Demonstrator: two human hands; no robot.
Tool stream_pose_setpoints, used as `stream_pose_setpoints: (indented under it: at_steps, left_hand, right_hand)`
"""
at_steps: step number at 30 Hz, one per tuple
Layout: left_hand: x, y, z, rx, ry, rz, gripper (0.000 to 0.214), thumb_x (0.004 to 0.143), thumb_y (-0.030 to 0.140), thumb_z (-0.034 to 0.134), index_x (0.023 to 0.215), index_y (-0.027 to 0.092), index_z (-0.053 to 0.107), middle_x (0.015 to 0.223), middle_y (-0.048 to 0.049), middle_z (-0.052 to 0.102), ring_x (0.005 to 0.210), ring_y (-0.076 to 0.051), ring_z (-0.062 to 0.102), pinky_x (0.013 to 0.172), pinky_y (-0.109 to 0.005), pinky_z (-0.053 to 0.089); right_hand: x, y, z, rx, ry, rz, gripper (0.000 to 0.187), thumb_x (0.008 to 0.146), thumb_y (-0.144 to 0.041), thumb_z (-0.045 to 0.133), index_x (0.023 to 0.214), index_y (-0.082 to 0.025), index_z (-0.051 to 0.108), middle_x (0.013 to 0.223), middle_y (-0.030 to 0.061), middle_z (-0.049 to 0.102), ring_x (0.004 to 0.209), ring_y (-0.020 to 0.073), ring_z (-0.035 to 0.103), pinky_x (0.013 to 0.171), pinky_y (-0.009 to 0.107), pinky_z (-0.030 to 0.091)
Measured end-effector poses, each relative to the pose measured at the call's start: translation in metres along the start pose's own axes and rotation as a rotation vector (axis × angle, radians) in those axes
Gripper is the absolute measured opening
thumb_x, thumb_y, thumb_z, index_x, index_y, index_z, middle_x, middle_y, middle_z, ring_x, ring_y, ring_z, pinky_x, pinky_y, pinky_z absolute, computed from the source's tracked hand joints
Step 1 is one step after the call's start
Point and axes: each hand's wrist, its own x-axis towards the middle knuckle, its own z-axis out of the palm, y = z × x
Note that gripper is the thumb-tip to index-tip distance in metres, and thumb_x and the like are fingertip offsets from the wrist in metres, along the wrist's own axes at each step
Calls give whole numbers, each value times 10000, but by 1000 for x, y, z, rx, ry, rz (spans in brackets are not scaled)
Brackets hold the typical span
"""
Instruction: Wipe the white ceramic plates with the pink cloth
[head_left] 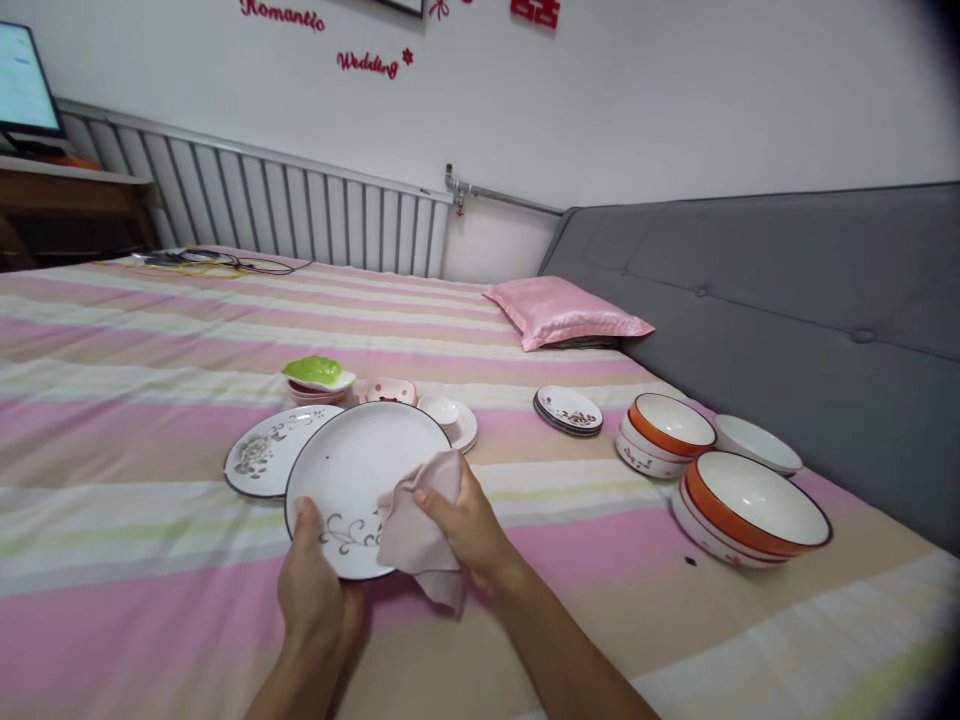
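A white plate (367,465) with a dark rim and a brown scroll pattern is held up, tilted toward me. My left hand (315,585) grips its lower left edge, thumb on the face and the other fingers hidden beneath. In my right hand (469,515) is a pale pink cloth (420,530), pressed over the plate's right edge, with one corner hanging below. Behind the held plate, a flowered oval plate (262,455) lies on the striped bedsheet, partly covered from view.
Beyond the plate sit a green leaf-shaped dish (315,372), a pink dish (388,390) and a small white bowl (439,410). Rightward are stacked small plates (568,408), orange-banded bowls (750,510) and a white bowl (757,443). A pink pillow (566,308) lies near the grey headboard (765,270).
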Motion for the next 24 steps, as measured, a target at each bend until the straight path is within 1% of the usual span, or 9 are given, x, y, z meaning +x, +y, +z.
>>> stream_pose_setpoints:
  at_steps: [4, 7, 9, 13, 15, 17, 19, 21, 24]
  left_hand:
    - [-7, -1, -3, 48, -213, -132, 426, 845, 342, 526, 1234, 172, 551, 1168, -95, 644, 1111, -250, 567, 958, -369, 456]
    - [-11, 1, -9, 93, -371, -307, 525, 783, 382, 597, 1255, 161, 535, 1135, -100, 661, 1085, -289, 580, 959, -382, 446]
    - [-13, 5, -12, 122, -439, -419, 561, 767, 411, 606, 1259, 153, 530, 1099, -108, 677, 1042, -305, 604, 925, -384, 466]
    - [-12, 14, -15, 312, -512, -593, 572, 737, 340, 652, 1250, 126, 516, 898, -117, 730, 818, -281, 682, 731, -350, 537]
    - [-9, 15, -18, 482, -522, -649, 560, 723, 286, 665, 1223, 85, 511, 737, -103, 725, 626, -236, 678, 543, -291, 530]
    - [-5, 14, -21, 642, -534, -655, 528, 714, 250, 663, 1171, 35, 510, 610, -84, 688, 453, -183, 610, 371, -234, 447]
    - [-1, 11, -25, 727, -546, -615, 484, 710, 225, 648, 1125, 21, 503, 557, -63, 656, 369, -144, 542, 293, -203, 368]
    - [0, 8, -26, 720, -545, -563, 444, 713, 203, 626, 1107, 47, 493, 570, -49, 648, 376, -131, 534, 288, -190, 353]
    - [-2, 2, -25, 634, -491, -486, 401, 718, 176, 612, 1089, 87, 488, 601, -29, 642, 429, -128, 549, 308, -182, 359]
  right_hand:
    - [8, -9, -16, 66, 66, 11, 298, 698, -315, 687, 925, -185, 544, 896, 43, 662, 836, 220, 648, 753, 365, 512]
    - [12, -22, -39, 140, 17, 79, 309, 687, -346, 705, 898, -172, 560, 849, 53, 671, 779, 238, 664, 686, 364, 522]
    - [13, -29, -52, 122, -13, 115, 292, 685, -336, 714, 882, -162, 589, 803, 38, 670, 728, 204, 658, 666, 317, 513]
    - [12, -34, -66, 38, -119, 176, 235, 684, -296, 718, 837, -138, 634, 755, 26, 665, 671, 148, 625, 658, 254, 481]
    - [11, -32, -66, 13, -159, 191, 213, 687, -284, 712, 824, -136, 644, 765, 25, 666, 683, 139, 617, 665, 240, 469]
    - [12, -30, -64, -3, -159, 199, 203, 686, -280, 708, 820, -139, 649, 770, 21, 667, 687, 133, 612, 662, 229, 462]
    - [12, -29, -62, -15, -137, 202, 208, 676, -279, 713, 817, -141, 650, 765, 16, 667, 679, 130, 607, 650, 223, 457]
    - [13, -29, -61, -23, -97, 199, 227, 663, -292, 721, 818, -144, 647, 750, 12, 665, 666, 130, 604, 639, 223, 456]
    - [16, -29, -61, -26, 22, 184, 279, 643, -337, 731, 824, -145, 640, 710, 8, 660, 639, 142, 603, 626, 239, 463]
